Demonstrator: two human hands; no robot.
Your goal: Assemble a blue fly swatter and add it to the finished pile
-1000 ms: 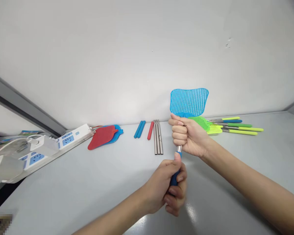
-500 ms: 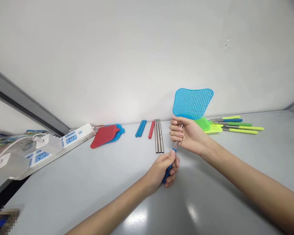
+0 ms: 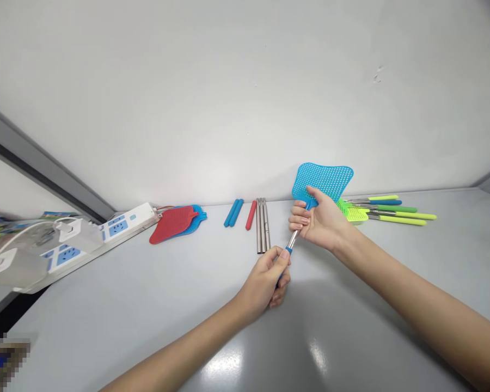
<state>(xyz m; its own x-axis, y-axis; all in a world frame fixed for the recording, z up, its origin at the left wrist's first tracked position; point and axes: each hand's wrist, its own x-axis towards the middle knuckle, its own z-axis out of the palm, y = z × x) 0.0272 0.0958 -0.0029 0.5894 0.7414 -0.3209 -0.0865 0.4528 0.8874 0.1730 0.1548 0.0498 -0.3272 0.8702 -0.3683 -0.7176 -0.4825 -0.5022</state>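
Observation:
Between my two hands is a blue fly swatter (image 3: 324, 178) with a perforated head, a metal rod and a blue grip. My left hand (image 3: 267, 280) is closed around the blue grip at the lower end. Higher up, my right hand (image 3: 316, 220) wraps its fingers around the rod, close to the neck of the head. A short piece of bare metal shows between the hands. Beside them on the table lie several metal rods (image 3: 263, 228), a red grip (image 3: 251, 215) and two blue grips (image 3: 233, 213).
At the left, a red swatter head (image 3: 171, 224) overlaps a blue swatter head (image 3: 198, 216). A white power strip (image 3: 130, 219) with plugs runs along the table's left side. Swatters with yellow, green and blue grips (image 3: 408, 215) lie at the right, by the wall.
The swatter's head has dropped a little and tilted. My right hand has shifted slightly up and right, nearer the head's neck. My left hand still holds the grip.

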